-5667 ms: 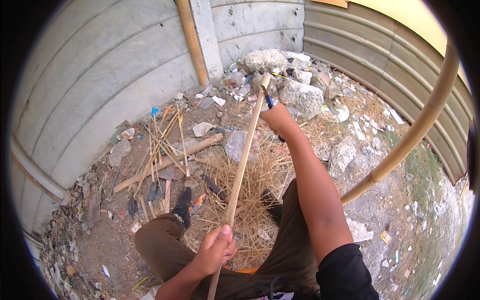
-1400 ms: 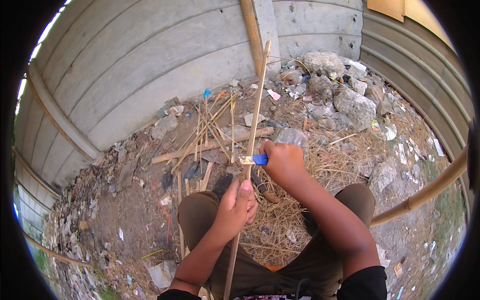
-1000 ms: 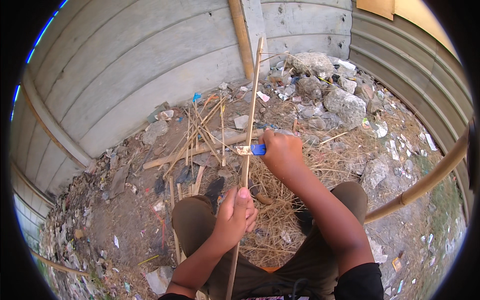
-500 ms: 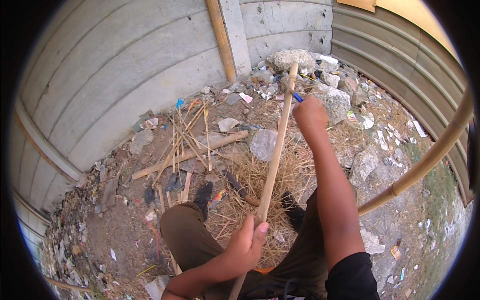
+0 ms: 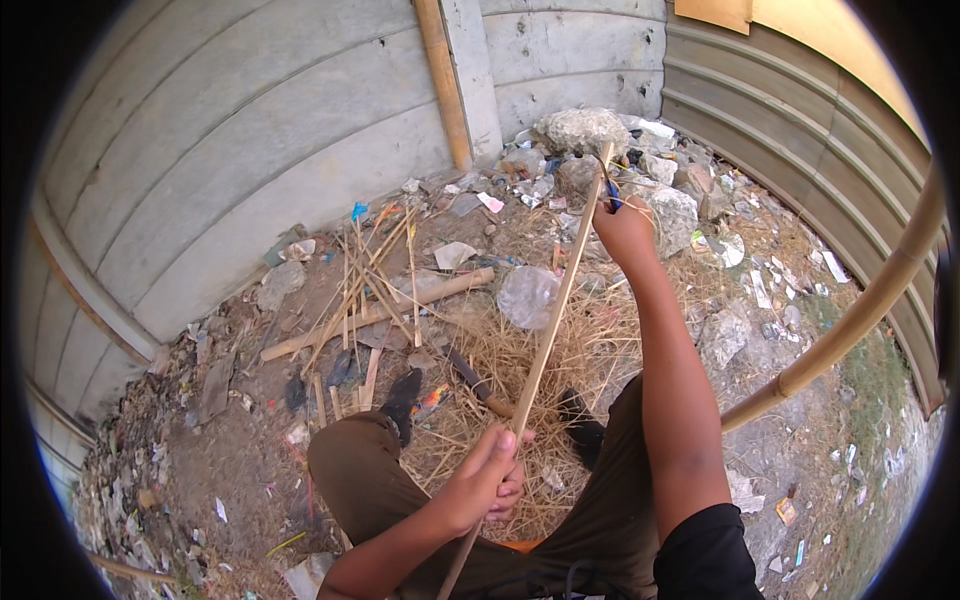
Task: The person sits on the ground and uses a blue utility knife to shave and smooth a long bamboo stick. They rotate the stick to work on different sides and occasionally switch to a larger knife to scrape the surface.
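A long pale bamboo strip (image 5: 557, 325) slopes from my lap up to the rubble, its narrow edge turned upward. Around its lower part my left hand (image 5: 487, 478) is closed, with the thumb on top. My right hand (image 5: 627, 235), arm stretched forward, grips a knife (image 5: 614, 198) with a blue handle. Its dark, thin blade lies against the strip close to the far end; the exact contact is too small to tell. Beneath the strip, between my feet, spreads a pile of straw-like shavings (image 5: 560, 375).
A machete-like blade with a wooden handle (image 5: 480, 382) lies on the ground between my feet. Thin sticks (image 5: 372, 270) cross over a thicker bamboo piece (image 5: 440, 291) on the left. A bamboo pole (image 5: 800, 372) slants at the right. Rocks (image 5: 580, 130) and litter line the concrete wall (image 5: 300, 150).
The strip has turned from its broad face to its narrow edge, and its far end has shifted right. My left fingers have re-wrapped around it. The knife has moved slightly right with my right hand.
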A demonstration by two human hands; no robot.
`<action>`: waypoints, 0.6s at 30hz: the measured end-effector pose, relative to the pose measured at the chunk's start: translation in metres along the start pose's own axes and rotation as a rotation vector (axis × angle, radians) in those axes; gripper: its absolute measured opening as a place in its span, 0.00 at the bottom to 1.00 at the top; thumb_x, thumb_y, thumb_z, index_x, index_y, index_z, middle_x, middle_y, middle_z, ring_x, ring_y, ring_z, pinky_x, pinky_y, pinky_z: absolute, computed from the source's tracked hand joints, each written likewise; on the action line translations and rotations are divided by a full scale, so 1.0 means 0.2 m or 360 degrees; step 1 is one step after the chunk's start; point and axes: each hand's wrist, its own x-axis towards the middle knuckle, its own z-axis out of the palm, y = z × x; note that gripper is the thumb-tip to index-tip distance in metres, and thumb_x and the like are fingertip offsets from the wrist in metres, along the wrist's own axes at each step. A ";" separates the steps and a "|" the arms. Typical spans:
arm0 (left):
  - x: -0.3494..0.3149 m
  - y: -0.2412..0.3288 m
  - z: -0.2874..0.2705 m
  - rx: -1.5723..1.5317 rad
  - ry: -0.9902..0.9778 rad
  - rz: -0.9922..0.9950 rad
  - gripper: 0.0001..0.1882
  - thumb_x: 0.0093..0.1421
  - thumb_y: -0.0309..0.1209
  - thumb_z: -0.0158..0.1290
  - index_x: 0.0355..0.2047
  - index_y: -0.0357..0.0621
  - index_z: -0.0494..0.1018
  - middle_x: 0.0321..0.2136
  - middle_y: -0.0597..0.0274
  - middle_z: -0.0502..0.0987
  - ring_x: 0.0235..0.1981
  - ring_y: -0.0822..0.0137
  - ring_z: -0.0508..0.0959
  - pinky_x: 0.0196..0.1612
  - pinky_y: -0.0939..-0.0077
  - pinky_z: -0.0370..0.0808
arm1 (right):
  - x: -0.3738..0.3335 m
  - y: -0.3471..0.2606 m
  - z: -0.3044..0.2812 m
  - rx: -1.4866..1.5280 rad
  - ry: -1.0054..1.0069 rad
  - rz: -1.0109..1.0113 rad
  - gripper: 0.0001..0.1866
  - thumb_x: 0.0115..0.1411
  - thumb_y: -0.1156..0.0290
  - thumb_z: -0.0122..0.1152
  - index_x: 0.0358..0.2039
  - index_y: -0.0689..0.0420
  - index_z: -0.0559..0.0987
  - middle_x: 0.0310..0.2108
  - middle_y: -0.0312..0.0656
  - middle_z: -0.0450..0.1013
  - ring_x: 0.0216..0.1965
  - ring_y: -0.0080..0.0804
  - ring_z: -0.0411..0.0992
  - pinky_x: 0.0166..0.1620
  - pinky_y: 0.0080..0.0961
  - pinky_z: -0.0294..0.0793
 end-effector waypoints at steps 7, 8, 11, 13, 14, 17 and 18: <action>0.04 0.08 -0.18 -0.0450 0.0063 0.0473 0.17 0.75 0.46 0.34 0.39 0.47 0.62 0.22 0.68 0.61 0.16 0.79 0.59 0.17 0.82 0.59 | -0.48 -0.32 0.09 -0.0090 -0.0549 -0.0292 0.15 0.57 0.61 0.62 0.27 0.62 0.81 0.21 0.55 0.76 0.26 0.53 0.78 0.33 0.45 0.79; 0.05 0.12 -0.19 -0.0446 0.0084 0.0532 0.16 0.75 0.45 0.35 0.38 0.47 0.62 0.22 0.68 0.61 0.16 0.79 0.59 0.16 0.82 0.59 | -0.57 -0.35 0.09 0.0013 -0.0515 -0.0374 0.14 0.57 0.62 0.62 0.27 0.61 0.82 0.19 0.54 0.75 0.23 0.52 0.77 0.31 0.43 0.77; 0.03 0.20 -0.21 -0.0453 0.0216 0.0665 0.14 0.75 0.43 0.39 0.38 0.47 0.62 0.23 0.68 0.62 0.16 0.81 0.59 0.15 0.86 0.60 | -0.77 -0.42 0.13 0.0088 -0.0626 -0.0540 0.13 0.57 0.60 0.63 0.28 0.58 0.83 0.20 0.52 0.76 0.24 0.53 0.77 0.31 0.45 0.77; 0.02 0.22 -0.22 -0.0375 0.0311 0.0698 0.14 0.75 0.43 0.39 0.38 0.47 0.62 0.22 0.69 0.61 0.15 0.81 0.58 0.14 0.86 0.58 | -0.85 -0.44 0.14 0.0089 -0.0711 -0.0647 0.12 0.57 0.59 0.63 0.28 0.56 0.82 0.21 0.51 0.77 0.25 0.53 0.78 0.31 0.46 0.77; 0.02 0.23 -0.22 -0.0337 0.0353 0.0707 0.14 0.75 0.43 0.39 0.37 0.47 0.62 0.22 0.69 0.61 0.15 0.81 0.57 0.14 0.86 0.58 | -0.88 -0.44 0.16 0.0108 -0.0732 -0.0705 0.12 0.58 0.59 0.63 0.28 0.56 0.82 0.21 0.51 0.77 0.25 0.53 0.78 0.30 0.45 0.77; 0.01 0.22 -0.23 -0.0319 0.0366 0.0745 0.14 0.75 0.43 0.38 0.37 0.47 0.63 0.21 0.71 0.60 0.14 0.81 0.56 0.12 0.86 0.56 | -0.94 -0.45 0.18 0.0148 -0.0761 -0.0783 0.13 0.59 0.59 0.62 0.26 0.55 0.81 0.19 0.51 0.76 0.22 0.52 0.77 0.28 0.43 0.76; 0.02 0.22 -0.24 -0.0325 0.0361 0.0750 0.14 0.75 0.43 0.38 0.37 0.48 0.63 0.21 0.71 0.60 0.14 0.81 0.56 0.12 0.86 0.55 | -0.95 -0.45 0.19 0.0154 -0.0768 -0.0792 0.13 0.59 0.59 0.61 0.25 0.55 0.80 0.18 0.51 0.75 0.22 0.52 0.76 0.27 0.42 0.76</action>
